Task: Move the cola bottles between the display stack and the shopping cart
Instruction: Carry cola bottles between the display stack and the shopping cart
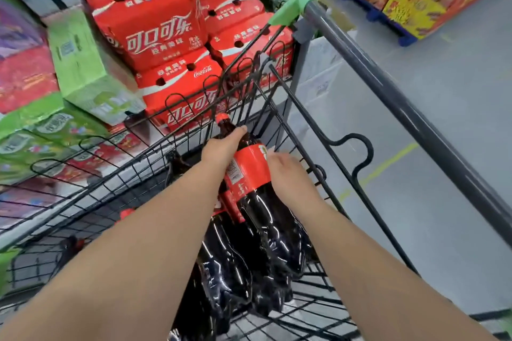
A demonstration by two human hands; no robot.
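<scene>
Left hand (pixel 221 149) clamps the cola bottle (pixel 249 171) below its cap, by the cart's (pixel 388 91) right side. Right hand (pixel 288 171) touches its label; grip unclear.

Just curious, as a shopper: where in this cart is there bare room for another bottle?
Bare wire floor shows near the camera, between the cola bottles and the cart's right wall. The far end is crowded: left hand and right hand hold one bottle there.

Shrink-wrapped large cola bottles (pixel 257 230), dark with red labels and caps, lie tilted in the wire shopping cart (pixel 388 92), caps toward the display stack (pixel 155 36) of red cola cartons. The left hand (pixel 221 146) grips the top one's neck, and the right hand (pixel 288 171) holds its label.
</scene>
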